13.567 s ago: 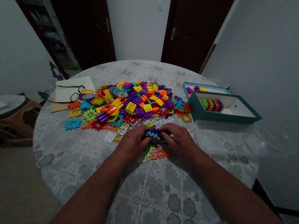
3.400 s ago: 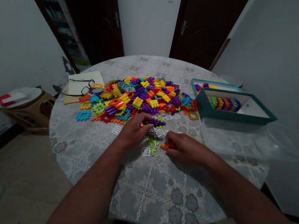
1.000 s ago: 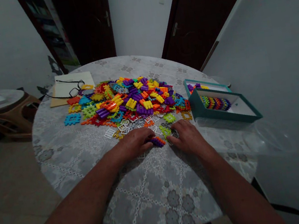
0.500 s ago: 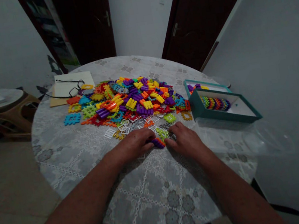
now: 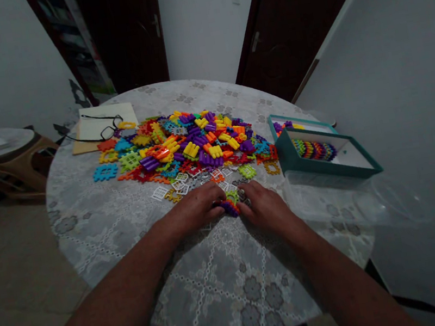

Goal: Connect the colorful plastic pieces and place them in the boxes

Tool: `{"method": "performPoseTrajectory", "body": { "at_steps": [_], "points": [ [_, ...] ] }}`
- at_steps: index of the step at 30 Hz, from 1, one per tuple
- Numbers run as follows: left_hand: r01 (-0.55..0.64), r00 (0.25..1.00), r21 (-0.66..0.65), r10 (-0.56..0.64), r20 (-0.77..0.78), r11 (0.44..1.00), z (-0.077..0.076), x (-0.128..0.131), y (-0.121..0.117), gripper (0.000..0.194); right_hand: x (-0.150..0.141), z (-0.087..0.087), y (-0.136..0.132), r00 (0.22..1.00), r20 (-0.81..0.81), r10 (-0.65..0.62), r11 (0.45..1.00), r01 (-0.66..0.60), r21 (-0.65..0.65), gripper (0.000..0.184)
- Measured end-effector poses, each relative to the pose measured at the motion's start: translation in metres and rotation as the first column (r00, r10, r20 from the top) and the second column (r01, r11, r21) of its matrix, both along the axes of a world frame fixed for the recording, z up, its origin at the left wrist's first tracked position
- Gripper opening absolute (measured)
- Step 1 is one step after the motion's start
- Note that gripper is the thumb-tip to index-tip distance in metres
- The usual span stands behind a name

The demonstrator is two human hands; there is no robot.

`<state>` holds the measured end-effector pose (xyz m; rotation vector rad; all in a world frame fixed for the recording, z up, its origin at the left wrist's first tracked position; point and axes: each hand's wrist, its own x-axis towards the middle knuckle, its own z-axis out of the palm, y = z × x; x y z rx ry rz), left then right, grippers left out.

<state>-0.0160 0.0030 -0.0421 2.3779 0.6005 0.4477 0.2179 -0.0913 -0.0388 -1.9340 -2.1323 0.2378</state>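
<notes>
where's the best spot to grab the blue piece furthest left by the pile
Probably the notched left edge, coming in from the left: the blue piece appears to lie flat on the tablecloth, with the pile on its right.

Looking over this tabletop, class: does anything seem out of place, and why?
The black-framed eyeglasses lie unfolded on a flat cream rectangular pad at far left, one temple reaching past its edge; they look odd beside the heaped multicoloured plastic toy pieces.
</notes>
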Motion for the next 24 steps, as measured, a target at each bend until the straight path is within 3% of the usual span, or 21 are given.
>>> {"method": "performPoseTrajectory", "body": {
  "at_steps": [7,12,18,24],
  "points": [
    [-0.006,0.999,0.004,0.006,-0.042,1.000,0.000,0.000,-0.001,0.014,0.001,-0.008,0.006,0.977,-0.196,0.088,0.995,-0.094,-0.023,0.021],
    [-0.051,0.989,-0.037,0.045,-0.140,0.998,0.002,0.002,-0.001,0.019,-0.002,-0.013,0.008,0.955,-0.279,0.102,0.995,-0.104,0.006,0.044],
    [-0.045,0.986,-0.088,0.030,-0.162,0.995,0.006,0.002,0.000,0.017,-0.003,-0.018,0.009,0.952,-0.295,0.081,0.997,-0.076,0.027,0.044],
    [-0.063,0.994,-0.092,0.054,-0.097,0.994,0.006,0.002,-0.002,0.017,-0.004,-0.013,0.011,0.943,-0.323,0.082,0.996,-0.085,0.005,0.023]
  ]
}}
